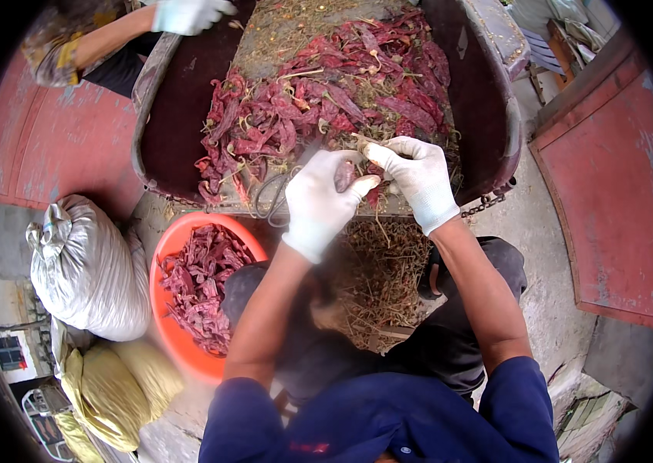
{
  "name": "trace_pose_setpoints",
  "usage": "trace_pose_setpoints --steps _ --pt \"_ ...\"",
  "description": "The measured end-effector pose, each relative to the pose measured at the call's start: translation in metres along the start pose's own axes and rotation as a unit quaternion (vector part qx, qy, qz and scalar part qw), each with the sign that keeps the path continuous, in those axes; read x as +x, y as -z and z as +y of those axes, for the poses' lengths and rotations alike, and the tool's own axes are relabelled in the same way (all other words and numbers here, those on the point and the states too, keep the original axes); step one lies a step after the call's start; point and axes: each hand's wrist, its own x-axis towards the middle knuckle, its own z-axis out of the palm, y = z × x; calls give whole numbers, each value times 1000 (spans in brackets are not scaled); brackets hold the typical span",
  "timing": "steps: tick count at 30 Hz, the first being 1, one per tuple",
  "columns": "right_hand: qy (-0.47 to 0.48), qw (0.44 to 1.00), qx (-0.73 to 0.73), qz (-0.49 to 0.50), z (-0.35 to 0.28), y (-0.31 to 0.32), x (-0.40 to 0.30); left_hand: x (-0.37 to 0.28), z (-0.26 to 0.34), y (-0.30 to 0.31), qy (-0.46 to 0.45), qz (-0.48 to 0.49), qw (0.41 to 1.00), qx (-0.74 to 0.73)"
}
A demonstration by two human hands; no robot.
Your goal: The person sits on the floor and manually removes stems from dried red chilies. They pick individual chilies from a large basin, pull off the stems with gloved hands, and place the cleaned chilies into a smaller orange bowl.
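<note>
A heap of dried red chili peppers (292, 110) lies with stems and debris on the bed of a dark red metal cart. Over its near edge, my left hand (326, 194), in a white glove, curls around a dried chili (344, 175). Close to its right, my right hand (413, 171), gloved too, pinches a dry stem (366, 138) between thumb and fingers. A pair of scissors (271, 199) appears beside my left hand, its handle loops on the cart's edge. Left of my legs, an orange plastic basin (160, 309) holds more dried chilies (205, 278).
Another person's gloved hand (190, 14) is over the cart's far left rim. A tied white sack (89, 272) and yellow sacks (109, 393) stand on the left. Stems and debris (378, 289) cover the ground between my legs. A chain (485, 204) hangs at the cart's right corner.
</note>
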Motion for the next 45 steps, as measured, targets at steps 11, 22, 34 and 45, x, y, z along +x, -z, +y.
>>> trace_pose_setpoints --steps 11,22,34,45 --pt "253 931 -257 59 12 -2 -2 0 -6 -5 -53 -31 995 72" --pt "-161 855 481 -112 24 30 34 -8 5 10 94 -146 930 -323" --pt "178 800 -572 36 22 29 22 6 -17 31 200 -29 775 -599" --pt "134 787 -601 41 43 30 43 6 -14 24 208 -24 861 -464"
